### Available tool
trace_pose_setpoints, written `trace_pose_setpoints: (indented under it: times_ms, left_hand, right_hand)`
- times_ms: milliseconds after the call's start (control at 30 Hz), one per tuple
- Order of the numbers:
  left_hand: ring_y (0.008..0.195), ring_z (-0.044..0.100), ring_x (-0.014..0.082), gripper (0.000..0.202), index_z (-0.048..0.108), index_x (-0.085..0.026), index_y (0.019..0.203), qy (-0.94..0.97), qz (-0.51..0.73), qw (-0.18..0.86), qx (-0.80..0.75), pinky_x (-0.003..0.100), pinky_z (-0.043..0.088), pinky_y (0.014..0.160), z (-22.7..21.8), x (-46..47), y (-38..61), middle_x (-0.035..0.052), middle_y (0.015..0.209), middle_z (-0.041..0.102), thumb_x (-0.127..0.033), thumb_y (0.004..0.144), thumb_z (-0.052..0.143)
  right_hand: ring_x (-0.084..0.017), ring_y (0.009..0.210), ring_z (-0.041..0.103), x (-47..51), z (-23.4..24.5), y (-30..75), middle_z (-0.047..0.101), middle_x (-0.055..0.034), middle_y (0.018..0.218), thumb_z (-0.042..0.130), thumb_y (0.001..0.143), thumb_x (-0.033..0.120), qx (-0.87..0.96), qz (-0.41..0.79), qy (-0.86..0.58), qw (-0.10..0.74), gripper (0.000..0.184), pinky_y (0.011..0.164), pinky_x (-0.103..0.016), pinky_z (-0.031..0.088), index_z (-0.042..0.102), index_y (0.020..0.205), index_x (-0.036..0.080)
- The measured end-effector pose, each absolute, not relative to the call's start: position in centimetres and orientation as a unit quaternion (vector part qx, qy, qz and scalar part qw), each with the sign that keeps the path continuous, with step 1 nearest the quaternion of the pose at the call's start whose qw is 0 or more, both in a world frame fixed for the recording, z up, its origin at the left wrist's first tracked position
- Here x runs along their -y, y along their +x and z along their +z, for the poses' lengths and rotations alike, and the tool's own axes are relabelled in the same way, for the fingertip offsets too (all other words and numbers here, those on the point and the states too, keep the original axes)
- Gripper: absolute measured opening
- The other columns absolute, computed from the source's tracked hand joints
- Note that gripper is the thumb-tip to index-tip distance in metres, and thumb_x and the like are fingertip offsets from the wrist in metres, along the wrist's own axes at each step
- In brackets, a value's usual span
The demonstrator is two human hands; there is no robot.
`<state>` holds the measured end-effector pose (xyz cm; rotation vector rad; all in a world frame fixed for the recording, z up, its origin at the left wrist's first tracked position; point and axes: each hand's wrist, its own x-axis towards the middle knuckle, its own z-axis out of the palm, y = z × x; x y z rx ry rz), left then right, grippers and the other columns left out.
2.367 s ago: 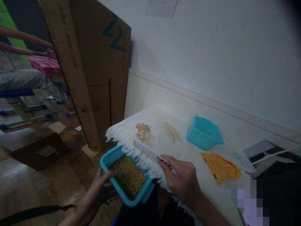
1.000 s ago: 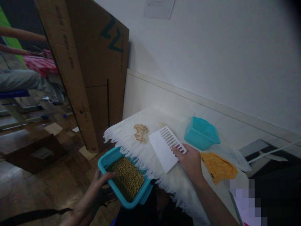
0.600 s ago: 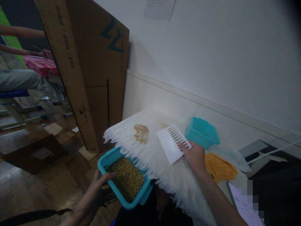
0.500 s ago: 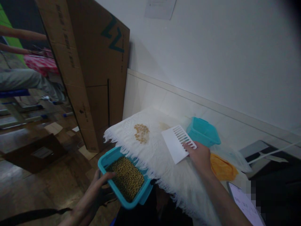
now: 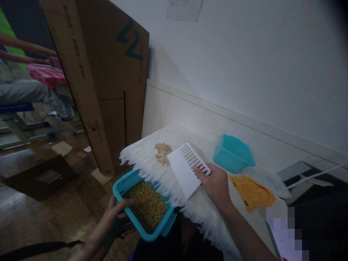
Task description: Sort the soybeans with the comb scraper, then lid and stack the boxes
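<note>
My left hand [image 5: 112, 215] grips the left rim of a teal plastic basket [image 5: 127, 214], thumb over the edge. Greenish-yellow soybeans [image 5: 148, 204] fill much of it, and it sits just below the table's fringed edge. In my right hand [image 5: 214, 183] is a white slotted plastic scraper [image 5: 181, 172], held by its slotted end. Its flat side lies over the white fringed cloth [image 5: 160, 177], close to the right of a small heap of pale yellow beans or grains [image 5: 162, 152]. My left fingers under the basket are hidden.
A second teal basket [image 5: 233, 154] stands on the table by the wall. Right of my wrist lies an orange cloth [image 5: 252, 192], with clear plastic beside it. A tall cardboard box [image 5: 116, 83] stands at the left; beyond it another person [image 5: 24, 90] sits.
My right hand has moved left with the scraper, bringing it up to the small heap. More of the orange cloth now shows. My left hand and the bean basket stay put.
</note>
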<state>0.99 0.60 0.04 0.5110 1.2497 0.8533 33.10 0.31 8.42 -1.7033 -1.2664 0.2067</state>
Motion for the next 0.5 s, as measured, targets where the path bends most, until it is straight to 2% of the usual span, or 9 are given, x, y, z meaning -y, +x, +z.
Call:
trace_pose_setpoints:
  times_ms: [200, 333, 500]
  left_hand:
    - [0.084, 0.089, 0.0314, 0.072, 0.058, -0.032, 0.139, 0.238, 0.378, 0.702, -0.555, 0.043, 0.073, 0.075, 0.1, -0.5, 0.9, 0.007, 0.109, 0.086, -0.047, 0.081, 0.098]
    - [0.083, 0.088, 0.0312, 0.079, 0.058, -0.032, 0.146, 0.237, 0.379, 0.702, -0.554, 0.045, 0.072, 0.079, 0.3, -0.5, 0.8, 0.0083, 0.115, 0.086, -0.048, 0.08, 0.099]
    - [0.082, 0.088, 0.0312, 0.095, 0.053, -0.032, 0.159, 0.229, 0.382, 0.704, -0.553, 0.048, 0.073, 0.083, 0.2, -0.5, 0.8, 0.0092, 0.114, 0.086, -0.047, 0.078, 0.101]
  right_hand:
    - [-0.029, 0.065, 0.078, -1.1, 7.2, 34.7, 0.085, -0.0095, 0.074, 0.079, 0.082, 0.059, 0.494, 0.121, -0.716, 0.478, 0.042, 0.061, -0.035, 0.056, 0.09, 0.085, 0.019]
    - [-0.028, 0.063, 0.075, -1.1, 6.3, 36.0, 0.082, -0.0082, 0.068, 0.076, 0.082, 0.057, 0.457, 0.09, -0.736, 0.492, 0.04, 0.06, -0.035, 0.054, 0.088, 0.082, 0.019]
    - [-0.031, 0.065, 0.076, -1.7, 6.1, 39.5, 0.083, -0.0099, 0.07, 0.078, 0.073, 0.057, 0.431, 0.097, -0.756, 0.483, 0.041, 0.061, -0.037, 0.055, 0.088, 0.082, 0.018]
